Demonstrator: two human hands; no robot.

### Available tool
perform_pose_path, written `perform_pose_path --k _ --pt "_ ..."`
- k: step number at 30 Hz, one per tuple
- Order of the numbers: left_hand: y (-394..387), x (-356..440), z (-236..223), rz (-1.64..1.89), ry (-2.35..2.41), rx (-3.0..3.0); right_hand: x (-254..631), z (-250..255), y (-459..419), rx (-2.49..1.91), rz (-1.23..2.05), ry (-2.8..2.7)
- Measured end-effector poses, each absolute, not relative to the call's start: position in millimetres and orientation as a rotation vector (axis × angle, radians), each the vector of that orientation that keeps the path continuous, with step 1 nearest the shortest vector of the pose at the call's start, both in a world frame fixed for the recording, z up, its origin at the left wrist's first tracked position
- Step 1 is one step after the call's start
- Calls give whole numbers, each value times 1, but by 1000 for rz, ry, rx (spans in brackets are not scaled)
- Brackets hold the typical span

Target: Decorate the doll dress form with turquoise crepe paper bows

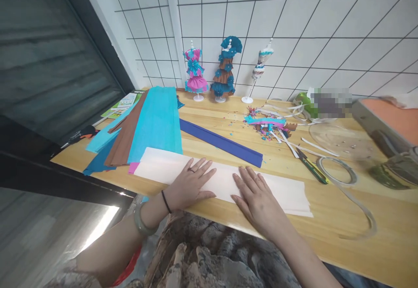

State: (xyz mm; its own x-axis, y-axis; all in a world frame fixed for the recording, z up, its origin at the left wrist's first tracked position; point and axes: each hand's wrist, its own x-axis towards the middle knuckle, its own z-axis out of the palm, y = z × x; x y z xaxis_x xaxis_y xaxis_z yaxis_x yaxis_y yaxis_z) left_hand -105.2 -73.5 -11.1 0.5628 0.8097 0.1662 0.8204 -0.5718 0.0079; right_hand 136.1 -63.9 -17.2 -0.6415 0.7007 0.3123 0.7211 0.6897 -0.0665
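Note:
A long strip of white crepe paper [287, 192] lies along the front of the wooden table. My left hand [192, 181] rests flat on its middle, fingers spread. To the right, my right hand [256, 194] also presses flat on the same strip, fingers stretched out and holding nothing. Behind the white paper lies a narrow folded dark blue strip [225, 143]. Turquoise crepe paper [156, 118] overlaps the white strip's left end, with brown crepe paper [122, 144] beside it. A bit of pink paper [133, 168] peeks out underneath.
Three small dress forms stand by the tiled wall: one pink and blue [197, 76], one teal and brown [224, 72], one mostly white [260, 63]. Paper scraps [269, 124], a utility knife [313, 168], a tape roll [338, 170] and a glass jar [396, 170] occupy the right side.

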Motion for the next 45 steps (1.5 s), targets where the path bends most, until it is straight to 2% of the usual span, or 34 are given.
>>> perform_pose_path --k 9,23,30,36,41,45 --pt "-74 -104 -10 -202 -1440 -2748 118 -21 -68 -1061 -42 -2610" --pt "-85 -210 -20 -46 -1978 -2292 190 -34 -60 -1266 -163 -2597" --pt "-86 -227 -24 41 -2098 -2146 229 -36 -62 -1511 -199 -2570" --pt "-80 -194 -6 -49 -1952 -2111 196 -15 -69 -1578 -232 -2490" --pt "-70 -125 -3 -186 -1657 -2437 125 -2 -74 -1322 -20 -2583" --pt "-68 -104 -14 -231 -1581 -2539 117 -9 -70 -1333 67 -2595"
